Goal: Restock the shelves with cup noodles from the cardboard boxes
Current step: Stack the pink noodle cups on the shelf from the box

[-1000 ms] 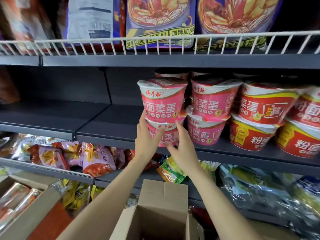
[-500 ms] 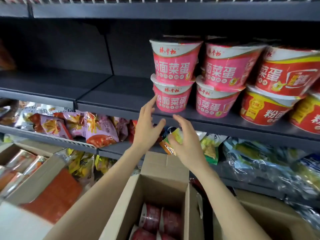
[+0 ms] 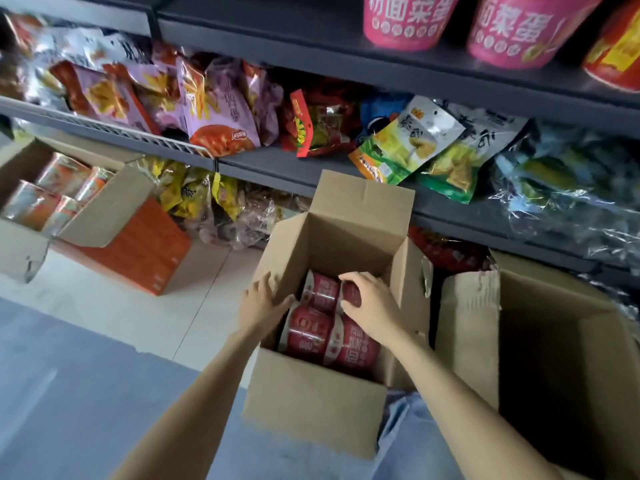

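Note:
An open cardboard box [image 3: 311,403] stands on the floor below me, with several red cup noodles [image 3: 311,334] lying on their sides in it. My left hand [image 3: 261,303] reaches in at the box's left wall, and its fingers touch the left side of the upper cup noodle [image 3: 320,291]. Over the neighbouring upper cup noodle [image 3: 351,294] my right hand [image 3: 372,304] curls its fingers. On the dark shelf [image 3: 277,36] above stand pink cup noodles [image 3: 408,22] and a red one [image 3: 616,53], cut off by the top edge.
A larger open cardboard box [image 3: 485,341] stands right of mine, its inside dark. At the left, another open box [image 3: 104,209] holds orange-wrapped cups, beside an orange carton [image 3: 138,251]. Snack bags [image 3: 214,109] crowd the lower shelves behind the boxes.
Both hands let go of the stacked pink cups on the shelf and came down into the box. My view tilted down from the shelf to the floor.

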